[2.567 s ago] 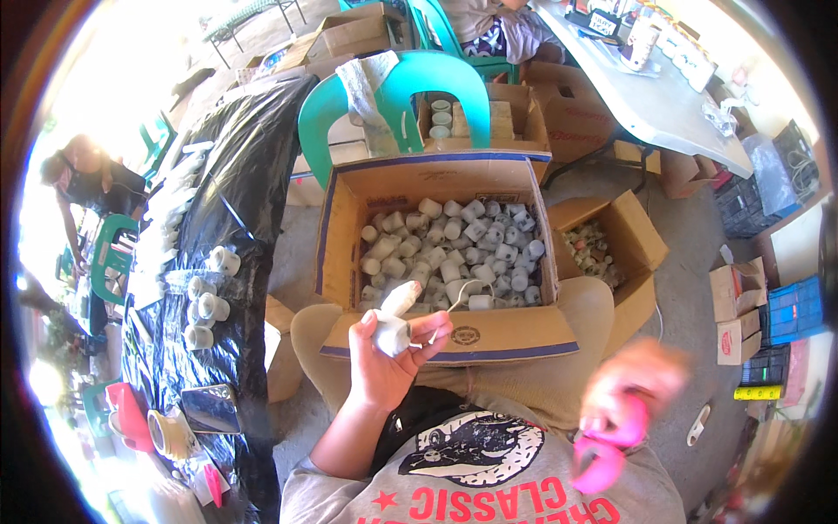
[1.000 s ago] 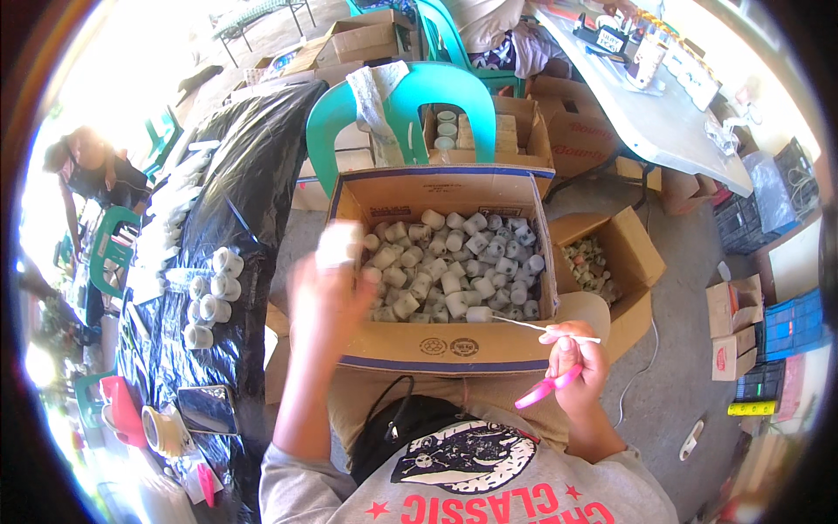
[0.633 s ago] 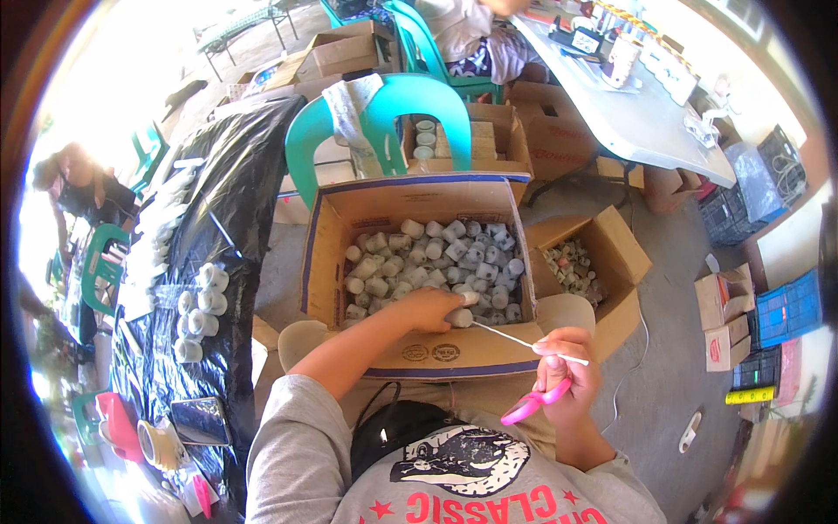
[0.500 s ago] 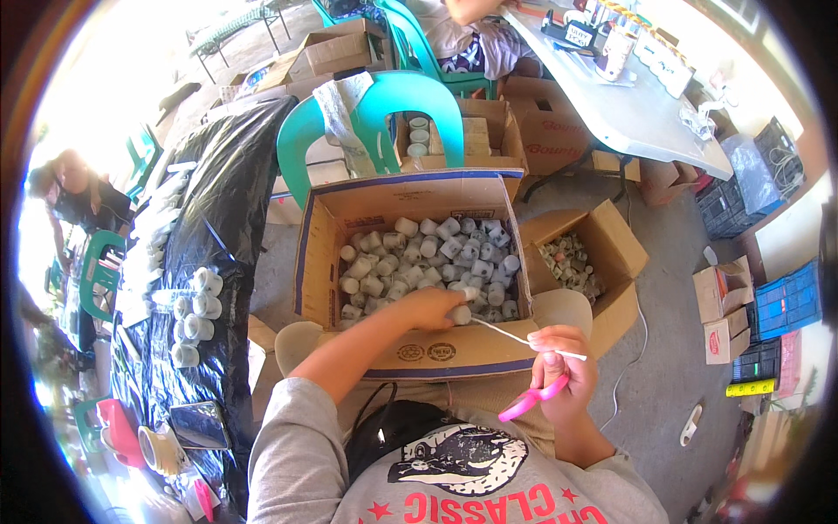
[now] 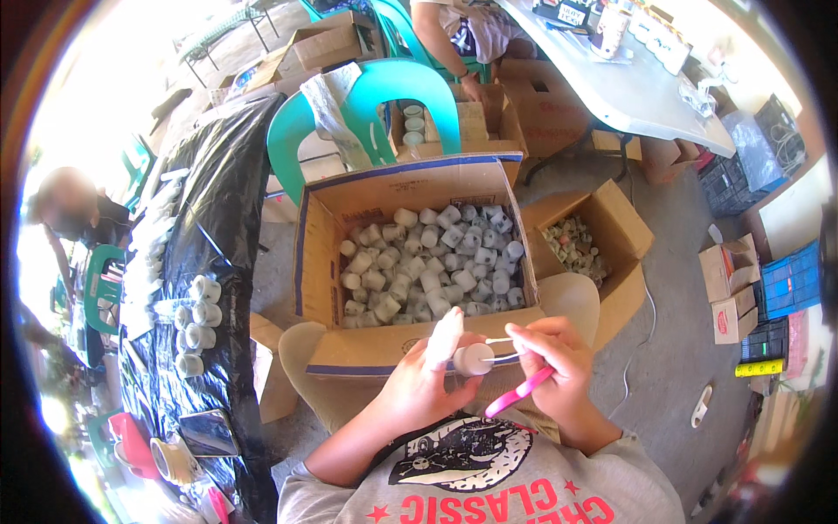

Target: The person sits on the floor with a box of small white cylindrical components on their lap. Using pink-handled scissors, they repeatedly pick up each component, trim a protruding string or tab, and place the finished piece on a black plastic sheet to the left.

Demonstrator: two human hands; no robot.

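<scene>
My left hand (image 5: 421, 384) is closed around a small white cylinder (image 5: 474, 359), held upright with its round pale end showing. One raised finger of that hand wears a white wrap (image 5: 445, 339). Close on its right, my right hand (image 5: 552, 362) grips a pink-handled tool (image 5: 521, 391), seemingly scissors. Its fingertips also pinch a thin white strand (image 5: 499, 340) by the cylinder, and a slender thin piece reaches the cylinder's end. Both hands are over my lap, at the near side of a large cardboard box (image 5: 410, 349) holding many similar white cylinders (image 5: 428, 262).
A smaller open carton (image 5: 624, 249) with small mixed pieces stands right of the box. Beyond it is a green plastic chair (image 5: 428, 96). At left, a black-covered table (image 5: 223, 288) bears more cylinders and a phone (image 5: 208, 433). Other people sit at far left and beside the white table (image 5: 602, 96).
My left hand has come out of the box toward me with a cylinder. My right hand has shifted slightly left and up, bringing the strand to it. The far person's hand now reaches down into a carton.
</scene>
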